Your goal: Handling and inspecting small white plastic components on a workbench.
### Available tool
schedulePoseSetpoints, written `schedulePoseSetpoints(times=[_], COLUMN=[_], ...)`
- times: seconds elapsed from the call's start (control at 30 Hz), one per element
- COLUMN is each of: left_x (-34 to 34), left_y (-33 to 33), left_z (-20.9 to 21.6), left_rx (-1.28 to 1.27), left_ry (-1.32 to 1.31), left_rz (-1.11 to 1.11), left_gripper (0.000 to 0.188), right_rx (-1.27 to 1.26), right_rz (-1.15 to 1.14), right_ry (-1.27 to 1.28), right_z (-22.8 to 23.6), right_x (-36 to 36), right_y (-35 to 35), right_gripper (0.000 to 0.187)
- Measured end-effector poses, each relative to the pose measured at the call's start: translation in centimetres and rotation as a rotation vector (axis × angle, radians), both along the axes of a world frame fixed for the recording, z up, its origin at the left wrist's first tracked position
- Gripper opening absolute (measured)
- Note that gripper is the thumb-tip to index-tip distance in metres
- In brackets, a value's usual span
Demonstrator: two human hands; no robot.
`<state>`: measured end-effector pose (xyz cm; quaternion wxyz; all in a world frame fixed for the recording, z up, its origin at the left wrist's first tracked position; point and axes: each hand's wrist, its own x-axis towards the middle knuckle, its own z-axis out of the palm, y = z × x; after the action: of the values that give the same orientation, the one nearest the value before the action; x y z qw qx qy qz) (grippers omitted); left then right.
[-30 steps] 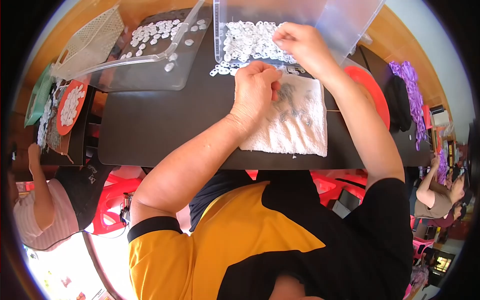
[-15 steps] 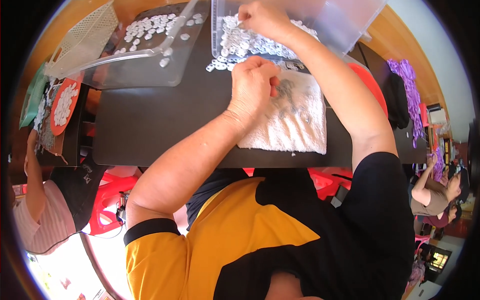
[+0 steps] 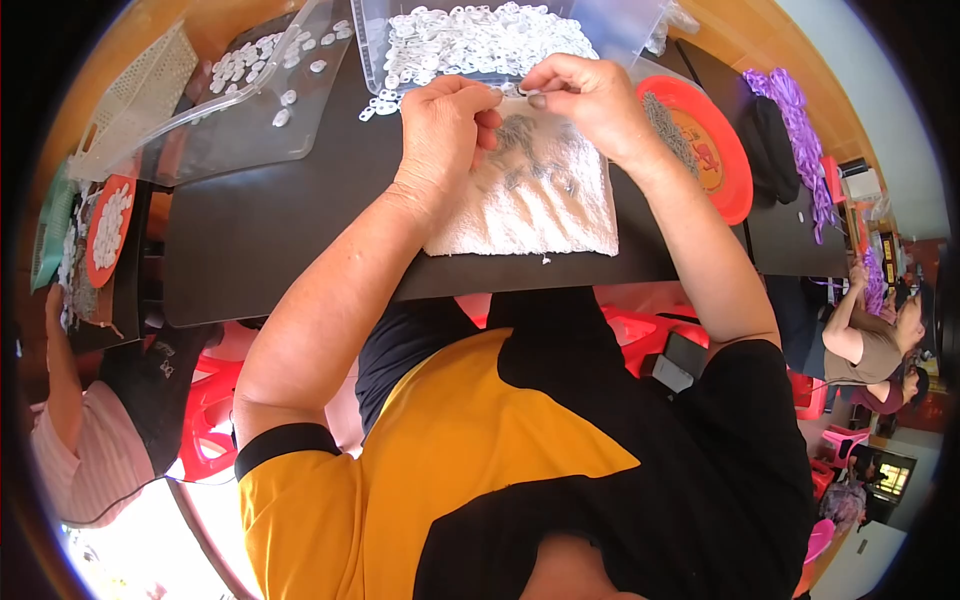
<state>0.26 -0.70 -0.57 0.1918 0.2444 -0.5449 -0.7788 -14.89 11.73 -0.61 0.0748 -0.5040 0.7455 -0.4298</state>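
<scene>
My left hand (image 3: 440,130) is closed in a pinch above the far left part of a white towel (image 3: 520,225); what its fingertips hold is too small to make out. Facing it, my right hand (image 3: 600,105) pinches a small white piece (image 3: 531,93), and the fingertips of the two hands are close together. Small grey metal pieces (image 3: 520,135) lie scattered on the towel between my hands. Just beyond them stands a clear plastic bin (image 3: 368,50) with a heap of small white oval plastic pieces (image 3: 480,40). Several of these pieces lie outside by its near left corner.
Right of the towel sits a red plate (image 3: 738,165) bearing thin grey metal pieces (image 3: 665,130). A clear lid-like tray (image 3: 240,160) lies at left, near a white basket (image 3: 150,85). Purple straps (image 3: 800,140) hang at far right. Other people sit at both sides.
My right hand has come out of the bin back toward my left hand, with a small white piece in its fingers. The view has shifted, and the red plate shows more.
</scene>
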Motion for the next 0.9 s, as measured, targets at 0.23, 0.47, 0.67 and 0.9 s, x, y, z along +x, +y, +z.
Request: schedulePoseSetpoints(times=[0.23,0.47,0.67,0.9], left_x=[-0.1,-0.2,-0.1,-0.1], left_y=[0.2,-0.1,-0.1,-0.4], left_z=[-0.3,-0.5,-0.4,-0.6], left_rx=[-0.065,-0.073,-0.067,-0.073], left_ry=[0.033,0.05,0.054,0.056], left_rz=[-0.018,-0.04,-0.045,-0.043], left_gripper=[0.012,0.012,0.012,0.012], right_rx=[-0.006,-0.038,-0.062,0.131], right_rz=[-0.06,-0.055,-0.056,-0.029], right_ry=[-0.019,0.204,0.211,0.305], right_z=[-1.2,-1.9,-1.8,-0.4], right_x=[0.8,0.0,-0.1,0.2], right_y=[0.9,1.6,1.4,1.8], right_gripper=[0.016,0.013,0.012,0.016])
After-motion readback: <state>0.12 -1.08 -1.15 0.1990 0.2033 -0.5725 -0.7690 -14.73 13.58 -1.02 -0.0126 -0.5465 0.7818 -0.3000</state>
